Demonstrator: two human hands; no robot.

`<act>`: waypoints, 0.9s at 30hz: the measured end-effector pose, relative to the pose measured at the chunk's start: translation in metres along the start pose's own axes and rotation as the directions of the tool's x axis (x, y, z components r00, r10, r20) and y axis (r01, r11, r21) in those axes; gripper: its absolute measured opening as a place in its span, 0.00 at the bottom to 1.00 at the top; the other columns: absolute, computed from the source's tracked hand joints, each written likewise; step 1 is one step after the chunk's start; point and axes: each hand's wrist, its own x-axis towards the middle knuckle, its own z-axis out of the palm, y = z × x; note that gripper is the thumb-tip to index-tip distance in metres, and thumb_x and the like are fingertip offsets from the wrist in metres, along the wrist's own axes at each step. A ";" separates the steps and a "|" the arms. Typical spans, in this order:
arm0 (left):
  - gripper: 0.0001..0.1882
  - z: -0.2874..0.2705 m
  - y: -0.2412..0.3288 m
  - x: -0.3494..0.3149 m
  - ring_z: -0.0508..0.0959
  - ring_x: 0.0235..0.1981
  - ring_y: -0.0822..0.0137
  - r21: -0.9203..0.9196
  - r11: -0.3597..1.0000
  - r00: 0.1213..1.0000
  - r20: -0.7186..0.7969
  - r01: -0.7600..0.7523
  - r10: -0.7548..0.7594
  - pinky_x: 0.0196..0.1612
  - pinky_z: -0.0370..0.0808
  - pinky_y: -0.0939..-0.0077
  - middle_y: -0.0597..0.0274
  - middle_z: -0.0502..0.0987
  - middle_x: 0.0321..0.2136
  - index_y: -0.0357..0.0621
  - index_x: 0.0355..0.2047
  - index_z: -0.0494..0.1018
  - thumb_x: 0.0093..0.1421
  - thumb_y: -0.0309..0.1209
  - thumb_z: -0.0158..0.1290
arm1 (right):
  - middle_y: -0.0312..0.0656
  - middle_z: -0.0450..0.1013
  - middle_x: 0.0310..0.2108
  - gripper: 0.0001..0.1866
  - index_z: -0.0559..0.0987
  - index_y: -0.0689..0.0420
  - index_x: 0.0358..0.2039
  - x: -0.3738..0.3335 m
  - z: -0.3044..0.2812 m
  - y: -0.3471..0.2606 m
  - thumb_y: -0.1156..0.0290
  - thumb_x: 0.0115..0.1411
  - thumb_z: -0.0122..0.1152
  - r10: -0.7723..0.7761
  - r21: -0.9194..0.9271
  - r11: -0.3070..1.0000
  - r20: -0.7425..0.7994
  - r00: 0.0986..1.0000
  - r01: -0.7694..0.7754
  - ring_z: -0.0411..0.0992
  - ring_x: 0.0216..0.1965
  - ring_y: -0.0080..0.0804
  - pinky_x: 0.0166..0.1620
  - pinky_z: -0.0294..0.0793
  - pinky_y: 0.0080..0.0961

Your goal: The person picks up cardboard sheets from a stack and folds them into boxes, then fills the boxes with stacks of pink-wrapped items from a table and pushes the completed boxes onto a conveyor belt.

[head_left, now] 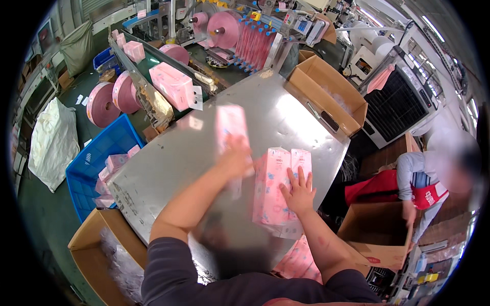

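Note:
My left hand (pixel 236 155), blurred by motion, grips the near end of a pink tissue pack (pixel 231 120) over the metal table (pixel 270 109). To its right, two pink flower-printed tissue packs (pixel 271 188) stand side by side near the table's right edge. Across their tops lies my right hand (pixel 297 193), fingers spread and pressing lightly on the pair. A clear plastic film hangs past the packs' near end. Another large pink pack (pixel 172 85) rests at the conveyor's end, beyond the table's far left edge.
A blue crate (pixel 84 176) with pink packs stands left of the table. Cardboard boxes stand near left (pixel 84 234) and far right (pixel 319 84), holding clear plastic bags. At right, a person in a red apron (pixel 426 196) handles an open carton (pixel 380 252). Pink film rolls (pixel 224 29) sit at the machine.

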 end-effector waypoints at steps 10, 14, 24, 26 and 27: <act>0.35 -0.082 -0.072 0.050 0.32 0.72 0.38 -0.141 0.834 0.819 -0.164 0.533 -0.550 0.64 0.41 0.23 0.51 0.40 0.72 0.58 0.63 0.65 0.62 0.63 0.44 | 0.37 0.44 0.74 0.38 0.57 0.32 0.70 0.012 0.006 0.002 0.37 0.61 0.50 0.035 0.032 0.999 -0.050 0.998 -0.034 0.36 0.73 0.56 0.60 0.52 0.70; 0.30 -0.054 -0.082 0.032 0.34 0.71 0.32 0.006 0.908 0.908 0.018 0.418 -0.418 0.69 0.39 0.35 0.45 0.50 0.70 0.54 0.54 0.74 0.62 0.60 0.46 | 0.36 0.43 0.74 0.39 0.56 0.31 0.70 0.022 -0.002 -0.002 0.35 0.60 0.49 0.088 0.064 0.994 -0.011 0.996 -0.087 0.35 0.73 0.54 0.62 0.51 0.69; 0.22 -0.050 0.051 -0.121 0.44 0.71 0.38 -0.119 0.993 0.996 0.085 -0.009 0.020 0.53 0.70 0.37 0.54 0.54 0.68 0.49 0.43 0.76 0.59 0.51 0.55 | 0.46 0.46 0.72 0.36 0.58 0.40 0.69 0.008 0.029 0.034 0.42 0.63 0.49 -0.110 0.028 0.993 -0.192 0.975 0.118 0.43 0.70 0.64 0.63 0.58 0.59; 0.24 -0.045 0.069 -0.161 0.46 0.71 0.39 -0.065 0.998 0.998 0.051 -0.022 0.025 0.53 0.67 0.32 0.55 0.55 0.68 0.49 0.46 0.76 0.58 0.53 0.56 | 0.50 0.45 0.72 0.37 0.59 0.41 0.69 -0.032 0.039 0.043 0.42 0.63 0.50 -0.178 -0.011 0.984 -0.175 0.968 0.179 0.43 0.69 0.68 0.63 0.57 0.60; 0.26 -0.045 0.077 -0.183 0.47 0.71 0.39 -0.029 0.999 0.999 0.039 -0.023 0.024 0.53 0.66 0.29 0.55 0.55 0.67 0.49 0.47 0.76 0.57 0.53 0.56 | 0.51 0.44 0.72 0.37 0.58 0.41 0.69 -0.059 0.031 0.039 0.42 0.63 0.50 -0.189 -0.023 0.982 -0.121 0.974 0.188 0.42 0.69 0.69 0.63 0.57 0.62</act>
